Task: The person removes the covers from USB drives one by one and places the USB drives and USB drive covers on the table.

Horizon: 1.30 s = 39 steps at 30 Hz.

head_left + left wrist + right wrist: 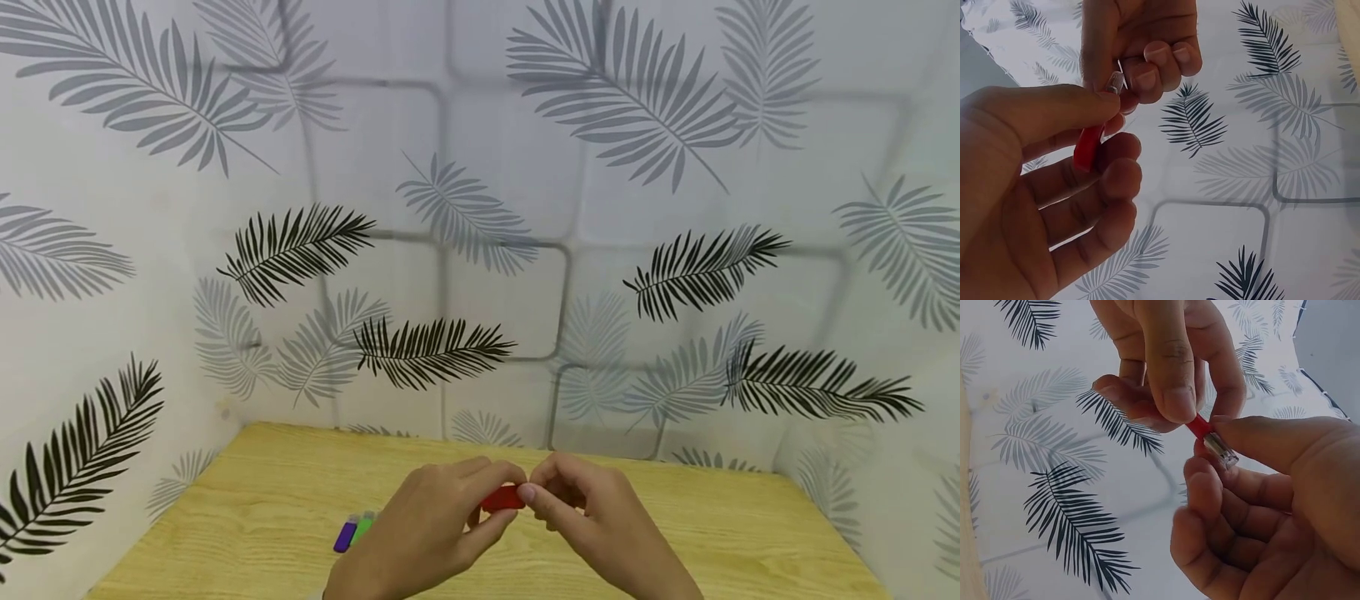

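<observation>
Held up between both hands over the table is a red USB flash drive (501,498) with a metal connector and a clear cap (1227,457) at one end. My left hand (427,521) pinches its red body between thumb and fingers, as the left wrist view shows. At the capped end, my right hand (600,512) has its thumb and curled fingers around the drive. The fingertips of the two hands come close together there. In the right wrist view the far part of the red body is hidden behind the left thumb.
On the wooden table (262,500), left of my left hand, lie a purple USB flash drive (345,537) and a green one (362,528) side by side, the green partly covered by the hand. A white curtain (495,292) with leaf prints hangs behind and around the table.
</observation>
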### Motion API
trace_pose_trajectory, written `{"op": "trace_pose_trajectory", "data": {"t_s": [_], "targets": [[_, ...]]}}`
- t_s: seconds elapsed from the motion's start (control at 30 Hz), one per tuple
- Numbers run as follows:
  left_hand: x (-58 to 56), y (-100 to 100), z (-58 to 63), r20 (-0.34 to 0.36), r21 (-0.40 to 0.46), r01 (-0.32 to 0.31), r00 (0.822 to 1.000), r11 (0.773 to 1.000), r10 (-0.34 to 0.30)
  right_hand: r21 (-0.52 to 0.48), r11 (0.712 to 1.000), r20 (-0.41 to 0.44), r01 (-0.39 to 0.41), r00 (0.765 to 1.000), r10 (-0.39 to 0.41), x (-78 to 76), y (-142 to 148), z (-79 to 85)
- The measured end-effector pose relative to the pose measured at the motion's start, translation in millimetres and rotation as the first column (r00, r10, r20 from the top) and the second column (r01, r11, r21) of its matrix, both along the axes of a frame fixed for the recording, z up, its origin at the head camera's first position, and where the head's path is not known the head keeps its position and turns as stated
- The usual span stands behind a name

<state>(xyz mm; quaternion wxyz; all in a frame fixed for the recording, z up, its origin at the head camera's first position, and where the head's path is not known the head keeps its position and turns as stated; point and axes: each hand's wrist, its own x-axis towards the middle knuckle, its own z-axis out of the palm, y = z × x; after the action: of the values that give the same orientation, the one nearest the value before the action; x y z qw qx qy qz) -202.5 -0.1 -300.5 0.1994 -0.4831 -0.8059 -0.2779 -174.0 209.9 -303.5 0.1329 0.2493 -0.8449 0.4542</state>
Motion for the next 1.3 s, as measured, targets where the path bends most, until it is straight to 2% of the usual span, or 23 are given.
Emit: {"op": "trace_pose_trajectory", "data": {"t_s": [0.2, 0.3, 0.5, 0.8, 1.1, 1.3], "targets": [[-0.4, 0, 0.7, 0.021, 0.01, -0.038, 0.999, 0.999, 0.037, -0.035, 0.999, 0.097, -0.031, 0.995, 0.035, 0.5, 1, 3.9], [-0.6, -1, 1.0, 0.04, 0.006, -0.044, 0.998, 0.999, 0.044, -0.039, 0.998, 0.097, -0.04, 0.994, 0.044, 0.1, 1, 4.1], [-1.8, -2, 0.5, 0.044, 0.0, -0.059, 0.997, 0.998, 0.059, -0.028, 1.0, 0.034, -0.014, 0.999, 0.015, -0.8, 0, 2.3], [-7.6, 0, -3.2, 0.095, 0.061, -0.056, 0.994, 0.997, 0.05, -0.053, 0.999, -0.07, -0.012, 0.998, 0.008, -2.2, -5, -4.1], [-8.2, 3, -6.1, 0.007, 0.125, -0.165, 0.986, 0.978, 0.166, -0.029, 1.0, -0.144, -0.002, 0.99, -0.002, -5.8, -9, -7.7], [-11.4, -1, -6.1, 0.024, 0.161, -0.219, 0.976, 0.962, 0.218, 0.017, 0.998, -0.181, 0.057, 0.982, -0.053, -7.7, -3, -7.1]]}}
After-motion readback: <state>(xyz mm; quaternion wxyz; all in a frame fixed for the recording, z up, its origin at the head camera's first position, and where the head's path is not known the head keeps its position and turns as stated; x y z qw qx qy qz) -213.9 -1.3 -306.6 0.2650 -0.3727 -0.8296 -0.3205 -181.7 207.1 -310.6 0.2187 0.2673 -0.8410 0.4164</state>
